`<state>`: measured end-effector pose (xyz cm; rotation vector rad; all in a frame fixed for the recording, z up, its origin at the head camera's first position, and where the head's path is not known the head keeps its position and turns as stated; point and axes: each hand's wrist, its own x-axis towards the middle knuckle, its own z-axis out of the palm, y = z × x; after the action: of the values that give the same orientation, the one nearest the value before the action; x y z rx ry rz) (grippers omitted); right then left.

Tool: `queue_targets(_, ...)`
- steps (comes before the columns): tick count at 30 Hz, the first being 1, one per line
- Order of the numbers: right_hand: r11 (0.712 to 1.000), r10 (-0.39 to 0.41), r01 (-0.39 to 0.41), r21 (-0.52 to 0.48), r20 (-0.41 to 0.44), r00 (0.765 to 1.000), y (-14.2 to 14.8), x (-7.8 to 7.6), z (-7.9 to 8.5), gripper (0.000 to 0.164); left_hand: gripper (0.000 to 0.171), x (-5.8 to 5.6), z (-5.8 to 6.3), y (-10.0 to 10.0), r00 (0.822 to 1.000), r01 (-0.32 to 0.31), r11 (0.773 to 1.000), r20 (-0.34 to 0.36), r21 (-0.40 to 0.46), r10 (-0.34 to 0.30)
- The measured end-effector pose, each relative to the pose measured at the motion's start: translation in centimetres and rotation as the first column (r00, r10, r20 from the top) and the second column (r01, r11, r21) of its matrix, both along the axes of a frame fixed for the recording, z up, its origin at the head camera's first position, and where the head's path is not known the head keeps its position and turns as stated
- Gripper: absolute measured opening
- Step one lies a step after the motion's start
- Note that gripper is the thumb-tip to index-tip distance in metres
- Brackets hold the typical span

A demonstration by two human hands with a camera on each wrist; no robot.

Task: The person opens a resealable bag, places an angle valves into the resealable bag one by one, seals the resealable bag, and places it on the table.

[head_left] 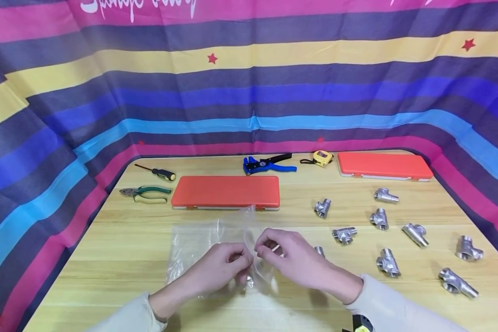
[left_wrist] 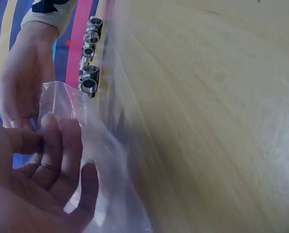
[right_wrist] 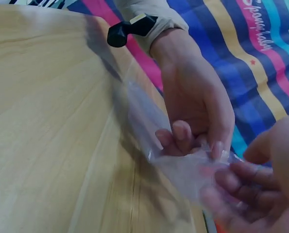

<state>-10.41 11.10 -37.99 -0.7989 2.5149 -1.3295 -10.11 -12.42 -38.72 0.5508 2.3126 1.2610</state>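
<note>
A clear plastic bag [head_left: 191,240] is between my hands over the front middle of the table. My left hand [head_left: 222,267] pinches the bag's edge between thumb and fingers; the left wrist view shows the film [left_wrist: 112,170] hanging beside those fingers. Opposite it, close by, my right hand [head_left: 294,256] pinches the other side of the bag with thumb and forefinger. Below the left fingers something small and shiny [head_left: 249,280] shows; whether it is metal in the bag or a glint on the film, I cannot tell. One metal tee fitting [head_left: 319,251] is partly hidden behind the right hand.
Several metal tee fittings [head_left: 388,263] lie scattered on the right. Behind the bag is a red case [head_left: 226,191]; a second red case [head_left: 383,166] lies back right. Pliers [head_left: 147,192], a screwdriver [head_left: 162,174], a blue wire stripper [head_left: 269,164] and a tape measure [head_left: 322,158] lie along the back and left.
</note>
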Motion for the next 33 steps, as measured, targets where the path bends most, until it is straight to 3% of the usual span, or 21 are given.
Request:
queue_targets(3,0.997,-0.022,0.021,0.077,0.019,1.000,0.2,-0.1,-0.2,0.027,0.026,0.1,0.1,0.0,1.000,0.028,0.999,0.008,0.021,-0.029)
queue_targets(7,0.991,-0.010,0.003,0.135,0.052,0.999,-0.1,-0.3,-0.2,0.040,0.019,0.0,0.0,-0.1,0.993,0.114,0.991,0.013,0.070,-0.115)
queue_targets(12,0.993,-0.003,-0.003,0.114,0.052,0.999,-0.4,-0.4,-0.5,0.035,0.022,0.2,-0.4,-0.5,0.978,0.208,0.976,-0.013,0.061,-0.207)
queue_targets(18,0.999,-0.027,0.024,0.048,0.058,0.998,0.1,-0.6,-0.5,0.025,0.020,0.1,0.1,-1.3,0.985,0.165,0.986,-0.050,0.019,-0.163)
queue_targets(20,0.999,-0.036,0.035,0.010,0.088,0.995,0.3,-0.7,-0.4,0.025,0.019,0.1,0.3,-1.8,0.984,0.135,0.991,-0.114,-0.009,-0.135)
queue_targets(22,0.999,-0.042,0.045,-0.018,0.114,0.993,0.4,-0.7,-0.4,0.025,0.020,0.1,0.3,-2.6,0.969,0.096,0.993,-0.224,-0.067,-0.109)
queue_targets(25,0.998,-0.045,0.050,-0.035,0.135,0.990,0.4,-0.7,-0.4,0.026,0.037,0.5,-0.2,-4.1,0.926,0.044,0.982,-0.363,-0.183,-0.109)
queue_targets(27,0.998,-0.053,0.057,-0.026,0.135,0.989,0.4,-0.8,-0.5,0.027,0.058,0.8,-0.7,-5.0,0.910,0.047,0.963,-0.386,-0.267,-0.151)
queue_targets(30,0.997,-0.067,0.070,-0.021,0.145,0.987,0.3,-0.8,-0.5,0.030,0.085,1.2,-1.3,-6.1,0.910,0.082,0.924,-0.349,-0.374,-0.222)
queue_targets(33,0.993,-0.032,0.057,-0.102,0.232,0.972,0.2,-1.0,-0.5,0.033,0.100,1.4,-1.6,-6.7,0.901,0.085,0.900,-0.354,-0.427,-0.253)
